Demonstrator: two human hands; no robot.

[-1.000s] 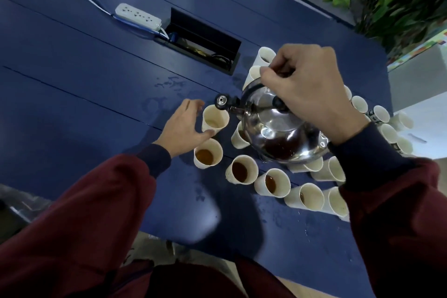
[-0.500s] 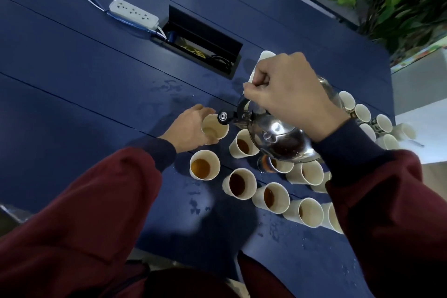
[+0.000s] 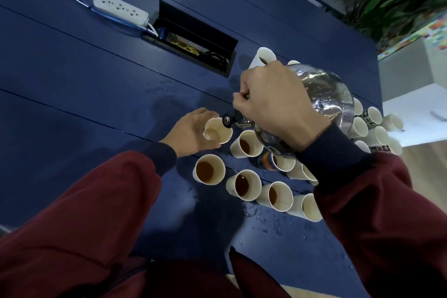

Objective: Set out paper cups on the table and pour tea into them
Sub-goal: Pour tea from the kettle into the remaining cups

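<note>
Steel handle locked in my right hand (image 3: 278, 106), fingers curled tight round it. Over the last second I have tipped the kettle (image 3: 326, 89) much further. Its belly is now raised behind my knuckles, and the spout (image 3: 227, 120) has come down to the rim of the paper cup (image 3: 217, 129) at the left end of the far row. My left hand (image 3: 191, 130), which lay loosely beside that cup a moment ago, has closed round its side, thumb and fingers wrapped on the wall to steady it. I see no dark tea in it yet, only the pale inside, so I judge the pour into this one is just starting. Right beside it a filled cup (image 3: 246, 144) already holds tea, as do three near-row cups (image 3: 244, 185) closer to me. The empty cups (image 3: 310, 207) further right are still waiting. Spilt drops (image 3: 266, 220) shine on the blue table (image 3: 96, 92), so I had better pour gently.
</note>
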